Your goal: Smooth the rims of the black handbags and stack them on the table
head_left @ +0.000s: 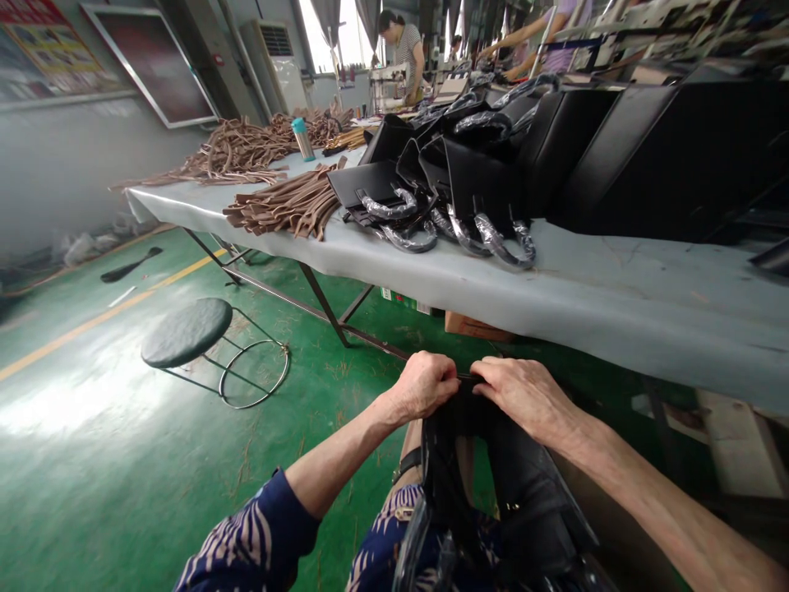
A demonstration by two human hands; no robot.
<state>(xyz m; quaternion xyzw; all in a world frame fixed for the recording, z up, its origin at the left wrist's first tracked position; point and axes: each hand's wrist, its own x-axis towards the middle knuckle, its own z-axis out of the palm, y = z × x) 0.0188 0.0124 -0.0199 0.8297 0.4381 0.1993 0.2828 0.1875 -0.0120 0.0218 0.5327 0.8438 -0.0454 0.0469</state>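
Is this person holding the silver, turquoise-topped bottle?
No, the bottle stands on the grey-covered table while the left hand and right hand pinch black leathery material.

Black bag, navy cream-streaked sleeve

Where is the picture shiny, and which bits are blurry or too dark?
Head view: white glare on the floor near the stool, and windows washed out white; head view, top left: the poster is smeared; head view, bottom: the left hand and right hand look clearer, but the black bag has parts too dark to make out.
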